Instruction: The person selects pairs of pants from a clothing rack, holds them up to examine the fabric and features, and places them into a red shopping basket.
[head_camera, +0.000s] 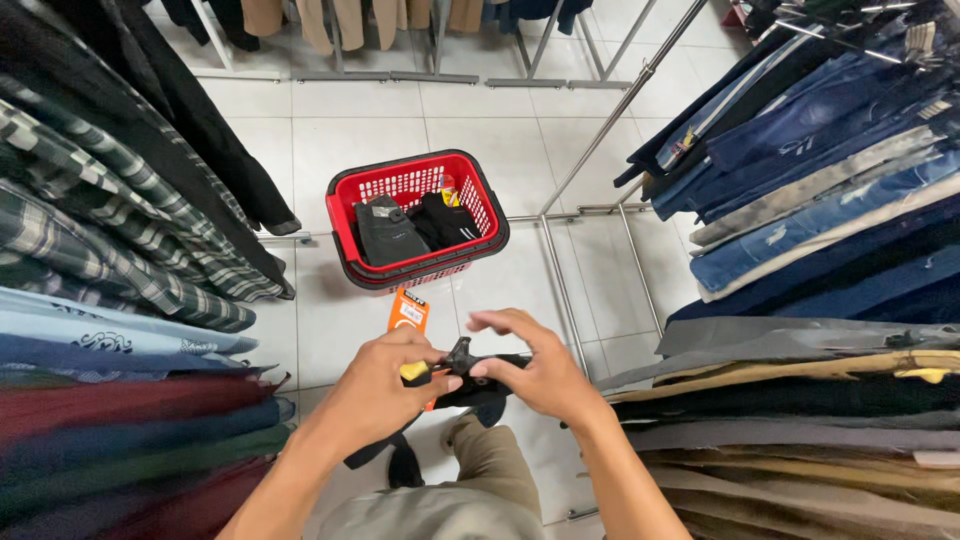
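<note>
1. Between two clothing racks, near the bottom middle of the view, both hands meet over a dark garment (470, 385).
2. The left hand (385, 385) pinches the garment's near-left part; its fingers (425, 372) are closed narrow on the cloth together with a small yellow tag (414, 370).
3. The right hand (530, 370) grips the garment's right part, thumb pressed on top; its index finger is lifted and curled above, while the others wrap under the cloth.
4. The garment lies stretched between the two sets of fingers, with a small black clip-like piece (459, 355) standing up just between the thumbs; its loose end hangs down toward the person's khaki trousers (490, 455).
5. An orange label (408, 312) shows just beyond the left hand.
6. Farther off on the white tiled floor (340, 150) sits a red basket (415, 215) holding folded dark clothes.
7. Plaid and striped shirts (110, 250) hang on the left; jeans and trousers (830, 200) hang on the right.
</note>
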